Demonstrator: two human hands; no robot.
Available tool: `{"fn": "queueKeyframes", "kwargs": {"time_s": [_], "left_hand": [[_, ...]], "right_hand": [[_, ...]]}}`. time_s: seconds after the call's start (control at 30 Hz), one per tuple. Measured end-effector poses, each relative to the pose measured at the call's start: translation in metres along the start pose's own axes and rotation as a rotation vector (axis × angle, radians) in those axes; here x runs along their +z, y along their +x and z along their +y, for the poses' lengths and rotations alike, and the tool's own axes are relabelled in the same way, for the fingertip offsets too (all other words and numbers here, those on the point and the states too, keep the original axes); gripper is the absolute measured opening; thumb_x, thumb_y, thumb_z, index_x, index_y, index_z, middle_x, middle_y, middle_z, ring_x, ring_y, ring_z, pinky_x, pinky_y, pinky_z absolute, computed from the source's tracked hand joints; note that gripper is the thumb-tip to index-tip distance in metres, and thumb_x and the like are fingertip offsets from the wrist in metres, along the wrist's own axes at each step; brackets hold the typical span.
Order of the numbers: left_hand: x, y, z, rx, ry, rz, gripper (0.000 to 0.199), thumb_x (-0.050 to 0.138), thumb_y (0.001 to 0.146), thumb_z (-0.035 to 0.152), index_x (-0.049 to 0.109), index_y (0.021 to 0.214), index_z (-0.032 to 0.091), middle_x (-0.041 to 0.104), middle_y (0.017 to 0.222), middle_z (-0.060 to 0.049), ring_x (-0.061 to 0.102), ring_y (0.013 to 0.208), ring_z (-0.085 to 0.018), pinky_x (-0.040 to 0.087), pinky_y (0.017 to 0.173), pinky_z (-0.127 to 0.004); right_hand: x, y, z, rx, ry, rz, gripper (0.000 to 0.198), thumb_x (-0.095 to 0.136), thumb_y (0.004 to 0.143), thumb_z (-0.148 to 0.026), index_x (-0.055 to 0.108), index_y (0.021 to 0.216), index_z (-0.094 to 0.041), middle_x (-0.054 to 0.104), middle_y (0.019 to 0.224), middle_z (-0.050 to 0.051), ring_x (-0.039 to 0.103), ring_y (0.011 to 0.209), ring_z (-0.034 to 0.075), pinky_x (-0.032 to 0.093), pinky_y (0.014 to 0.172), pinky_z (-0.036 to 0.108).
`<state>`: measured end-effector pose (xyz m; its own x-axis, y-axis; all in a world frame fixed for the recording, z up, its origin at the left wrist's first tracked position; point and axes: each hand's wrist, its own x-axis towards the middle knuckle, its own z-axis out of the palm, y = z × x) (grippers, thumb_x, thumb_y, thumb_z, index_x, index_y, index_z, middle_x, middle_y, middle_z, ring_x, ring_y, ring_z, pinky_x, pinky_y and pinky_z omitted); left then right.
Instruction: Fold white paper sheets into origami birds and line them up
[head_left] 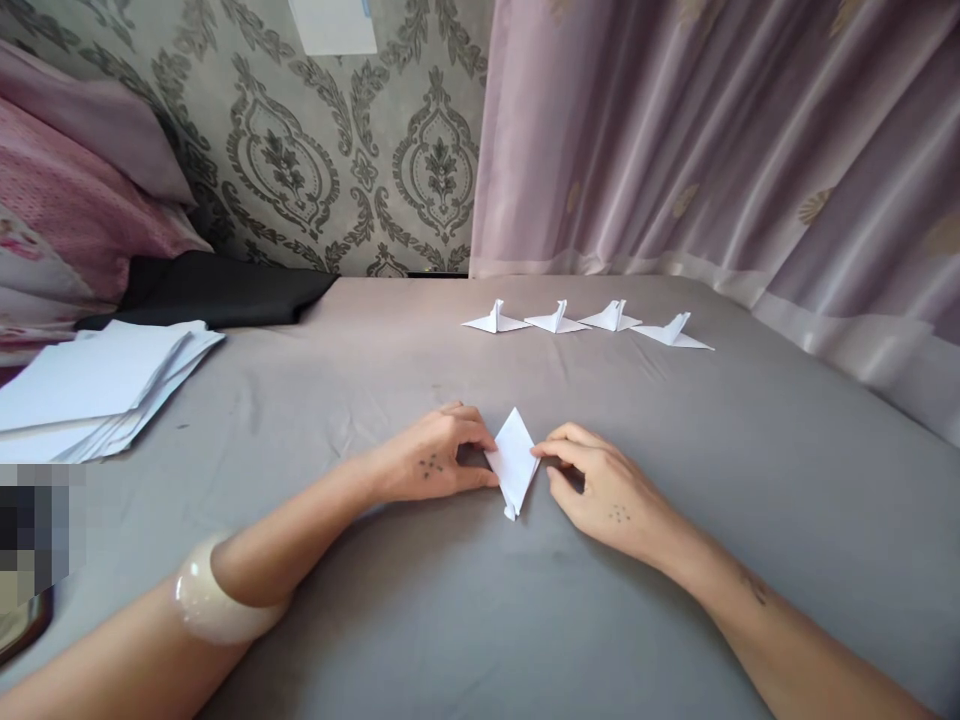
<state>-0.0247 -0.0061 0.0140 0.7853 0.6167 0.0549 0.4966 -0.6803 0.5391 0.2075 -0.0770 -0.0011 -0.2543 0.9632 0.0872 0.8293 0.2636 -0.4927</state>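
Note:
A white folded paper (515, 452), diamond-shaped with a small bent tip at its near end, lies between my hands on the grey cloth. My left hand (442, 455) grips its left side, thumb below and fingers above, their tips at the edge. On the other side, my right hand (600, 480) has its fingertips on the paper's right corner, with the thumb bent just below. The paper's underside is hidden.
Several folded white paper birds (559, 318) stand in a row at the back. A stack of white paper sheets (97, 375) lies at left, before a black cloth (217, 285). A pink curtain (637, 140) borders the right; a blurred object (30, 560) sits at lower left.

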Motion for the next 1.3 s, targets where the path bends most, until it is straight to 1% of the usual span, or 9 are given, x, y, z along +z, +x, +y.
{"fn": "queueKeyframes", "kwargs": {"time_s": [0.13,0.2,0.3,0.4,0.47,0.6,0.8,1.1,1.3], "left_hand": [[-0.001,0.0035,-0.0036,-0.013,-0.058,0.011,0.028,0.07,0.08,0.041,0.07,0.096,0.018,0.065,0.091,-0.006,0.059,0.086,-0.019,0.046,0.074,-0.029],[-0.0009,0.0034,-0.005,-0.008,-0.087,0.011,0.027,0.068,0.083,0.042,0.071,0.096,0.018,0.066,0.091,-0.006,0.06,0.083,-0.017,0.047,0.071,-0.027],[-0.0022,0.0009,-0.0068,0.046,-0.09,-0.002,0.024,0.059,0.09,0.038,0.071,0.097,0.018,0.066,0.093,-0.006,0.062,0.082,-0.016,0.047,0.072,-0.027],[-0.0034,-0.0022,-0.0081,0.104,-0.036,-0.019,0.025,0.06,0.089,0.037,0.07,0.105,0.02,0.066,0.099,-0.007,0.061,0.092,-0.019,0.047,0.078,-0.029],[-0.0032,-0.0029,-0.0083,0.094,-0.01,-0.011,0.028,0.064,0.086,0.039,0.069,0.107,0.021,0.065,0.102,-0.007,0.06,0.095,-0.021,0.047,0.079,-0.029],[-0.0015,-0.0004,-0.0071,0.055,-0.025,-0.003,0.026,0.068,0.083,0.039,0.069,0.099,0.018,0.065,0.094,-0.006,0.059,0.086,-0.018,0.046,0.073,-0.027],[0.0009,0.0013,-0.0056,-0.009,-0.03,0.008,0.028,0.068,0.082,0.042,0.068,0.094,0.017,0.063,0.088,-0.005,0.056,0.083,-0.018,0.045,0.07,-0.027],[-0.0012,0.0017,-0.0057,0.008,-0.05,-0.005,0.03,0.069,0.081,0.043,0.067,0.095,0.017,0.062,0.087,-0.005,0.056,0.081,-0.017,0.045,0.07,-0.027],[0.0041,0.0002,-0.0052,0.038,0.032,0.039,0.023,0.058,0.09,0.039,0.068,0.094,0.018,0.064,0.089,-0.005,0.059,0.084,-0.018,0.046,0.071,-0.027]], "right_hand": [[0.001,0.0007,-0.0054,0.07,0.034,0.011,0.022,0.054,0.085,-0.03,0.064,0.105,-0.026,0.063,0.104,0.001,0.06,0.086,0.016,0.05,0.076,0.031],[0.0017,0.0009,-0.0062,0.077,0.044,0.021,0.02,0.055,0.084,-0.031,0.064,0.102,-0.025,0.064,0.102,0.002,0.061,0.084,0.016,0.05,0.074,0.031],[0.0029,0.0008,-0.0052,0.062,0.043,0.031,0.018,0.055,0.084,-0.028,0.064,0.099,-0.025,0.064,0.1,0.001,0.061,0.081,0.015,0.05,0.074,0.03],[0.0044,0.0007,-0.004,0.051,0.012,0.045,0.019,0.055,0.085,-0.026,0.065,0.1,-0.026,0.064,0.1,0.0,0.061,0.082,0.015,0.05,0.074,0.03],[0.0055,0.0011,-0.0038,0.051,-0.017,0.056,0.018,0.057,0.085,-0.029,0.066,0.101,-0.026,0.065,0.1,0.001,0.061,0.083,0.016,0.05,0.074,0.031],[0.0057,0.0019,-0.0045,0.066,-0.03,0.05,0.017,0.055,0.088,-0.034,0.067,0.098,-0.028,0.065,0.099,0.0,0.06,0.081,0.017,0.05,0.073,0.032],[0.0035,-0.0013,-0.0065,0.038,-0.05,0.035,0.022,0.058,0.083,-0.028,0.063,0.104,-0.027,0.064,0.102,0.0,0.06,0.086,0.018,0.049,0.074,0.032],[0.0049,0.0005,-0.0073,0.03,-0.036,0.076,0.017,0.06,0.083,-0.034,0.065,0.097,-0.026,0.065,0.098,0.002,0.06,0.079,0.017,0.049,0.07,0.032],[0.0067,0.001,-0.0049,0.012,-0.048,0.085,0.015,0.055,0.087,-0.028,0.066,0.097,-0.026,0.065,0.096,0.002,0.06,0.081,0.017,0.048,0.07,0.031]]}}
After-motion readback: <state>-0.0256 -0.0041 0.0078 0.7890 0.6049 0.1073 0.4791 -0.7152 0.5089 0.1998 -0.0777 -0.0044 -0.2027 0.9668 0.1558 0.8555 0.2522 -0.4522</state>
